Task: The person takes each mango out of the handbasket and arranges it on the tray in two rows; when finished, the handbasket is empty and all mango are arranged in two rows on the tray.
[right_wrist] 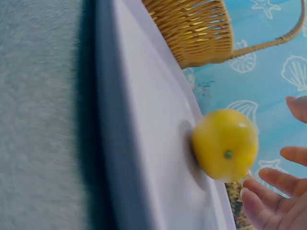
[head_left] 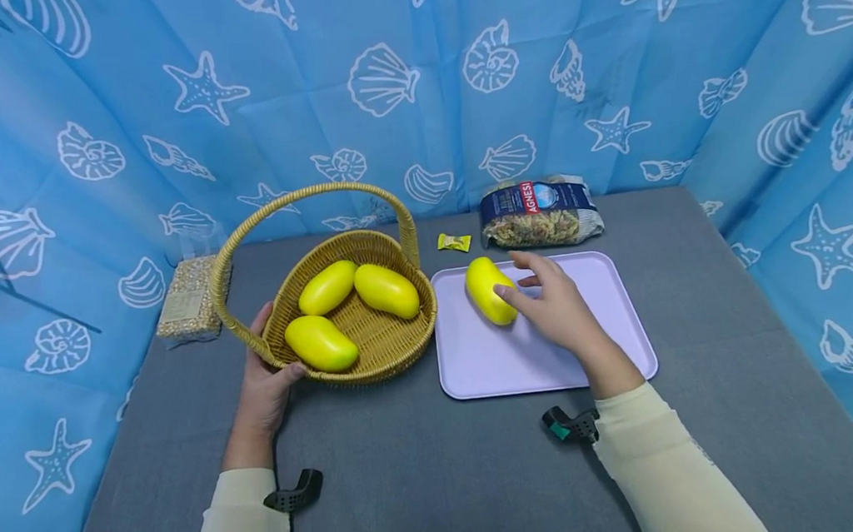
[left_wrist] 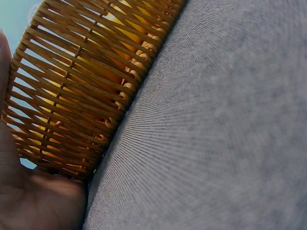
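Cupping the near-left side of the wicker basket [head_left: 384,349], the left hand [head_left: 266,387] grips its wall, thumb by the rim and fingers wrapped round the outside, a hold that probably steadies the basket on the grey table [head_left: 414,484] while leaving its mouth uncovered. The tall handle leans over to the left, so the side towards the lilac tray [head_left: 480,370] is free of that hand. Three yellow mangoes [head_left: 321,343] lie inside, two towards the back and one at the front left, with bare weave between them. One more mango [head_left: 484,286] lies on the far-left part of the tray, just beside the basket, which makes for a short reach between the two. At its right side is the right hand [head_left: 553,306], thumb and fingers apart, likely spaced that way to suit the fruit's rounded width; nothing is clamped, and whether a fingertip touches the skin I cannot tell. Behind the tray sit a small yellow packet [head_left: 455,242] and a pasta bag [head_left: 540,214], and a bag of kernels [head_left: 192,299] lies left of the basket, all seemingly placed out of the hands' way.
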Available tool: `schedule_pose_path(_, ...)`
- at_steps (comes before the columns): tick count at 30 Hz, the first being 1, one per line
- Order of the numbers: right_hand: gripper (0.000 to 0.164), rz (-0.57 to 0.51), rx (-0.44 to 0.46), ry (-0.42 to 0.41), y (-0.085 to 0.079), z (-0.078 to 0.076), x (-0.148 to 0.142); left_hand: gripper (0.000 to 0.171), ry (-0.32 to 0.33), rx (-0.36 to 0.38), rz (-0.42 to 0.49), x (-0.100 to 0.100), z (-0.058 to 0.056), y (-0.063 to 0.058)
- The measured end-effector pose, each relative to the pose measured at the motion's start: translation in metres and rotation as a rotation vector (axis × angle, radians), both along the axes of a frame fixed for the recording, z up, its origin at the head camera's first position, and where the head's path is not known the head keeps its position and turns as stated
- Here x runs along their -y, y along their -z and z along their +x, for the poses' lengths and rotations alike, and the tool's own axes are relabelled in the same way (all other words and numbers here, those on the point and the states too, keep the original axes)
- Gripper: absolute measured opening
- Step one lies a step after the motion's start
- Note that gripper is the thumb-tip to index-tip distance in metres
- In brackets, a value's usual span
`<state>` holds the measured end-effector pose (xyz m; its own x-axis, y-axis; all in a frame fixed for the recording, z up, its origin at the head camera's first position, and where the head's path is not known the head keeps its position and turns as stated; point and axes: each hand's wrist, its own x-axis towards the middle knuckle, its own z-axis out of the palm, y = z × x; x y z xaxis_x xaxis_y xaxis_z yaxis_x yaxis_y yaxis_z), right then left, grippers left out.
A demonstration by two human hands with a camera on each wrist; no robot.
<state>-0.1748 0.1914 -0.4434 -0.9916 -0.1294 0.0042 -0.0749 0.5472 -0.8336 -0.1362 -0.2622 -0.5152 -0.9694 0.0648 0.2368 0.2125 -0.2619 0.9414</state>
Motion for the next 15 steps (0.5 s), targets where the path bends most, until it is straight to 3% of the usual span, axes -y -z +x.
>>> schedule_pose_path(7, 0.066, -0.124, -0.069, 0.005, -0.014, 0.006, -0.003, 0.106, -0.002, 0.0, 0.009, 0.001, -0.001, 0.001)
schedule_pose_path(15, 0.054, -0.417, -0.114, -0.038, -0.03, 0.016, 0.001, 0.105, 0.014, -0.009, 0.006, 0.002, -0.002, 0.003)
